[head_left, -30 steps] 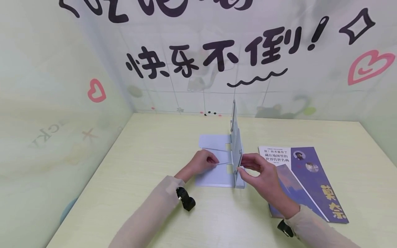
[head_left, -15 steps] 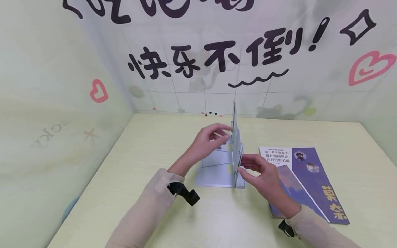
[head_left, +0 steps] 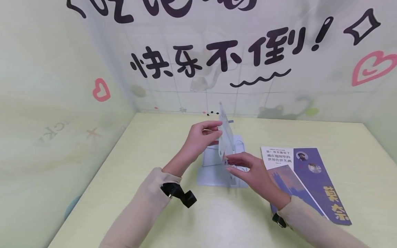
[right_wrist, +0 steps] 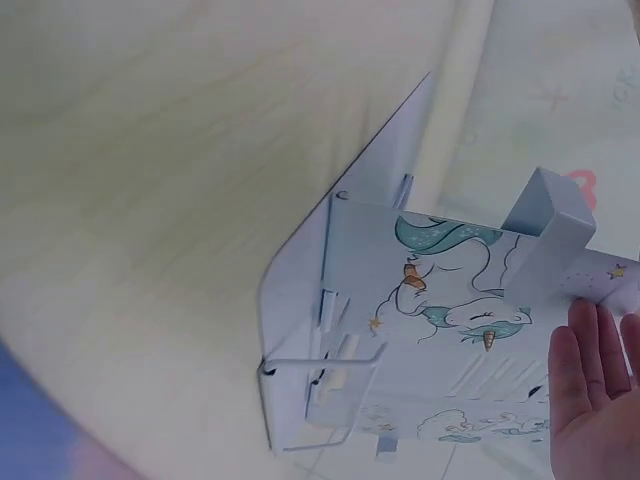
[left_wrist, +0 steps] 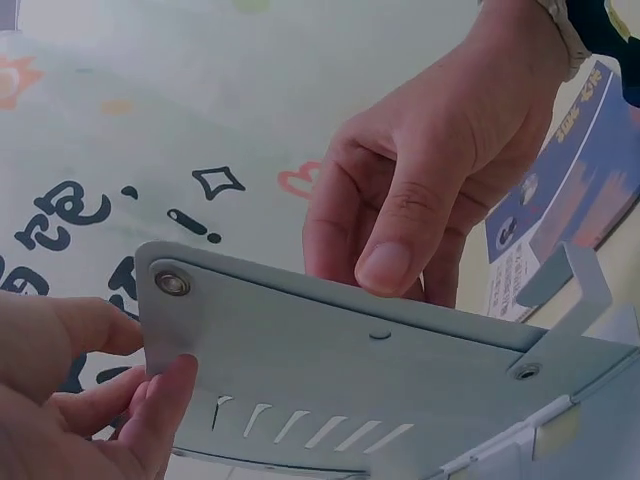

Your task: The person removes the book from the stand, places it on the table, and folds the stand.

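Left grip (head_left: 200,136) and right grip (head_left: 252,170) each pinch the raised panel (head_left: 226,139) above its pale base (head_left: 214,176).

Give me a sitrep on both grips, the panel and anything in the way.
Left grip pinches edge of panel. Right grip, fingers straight, at its printed face. Panel raised above base. Book to the right, seemingly no obstruction.

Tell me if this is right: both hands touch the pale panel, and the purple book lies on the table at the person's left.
Not quite: the purple book lies on the table at the person's right, as the head view shows. The left hand and right hand do touch the pale panel.
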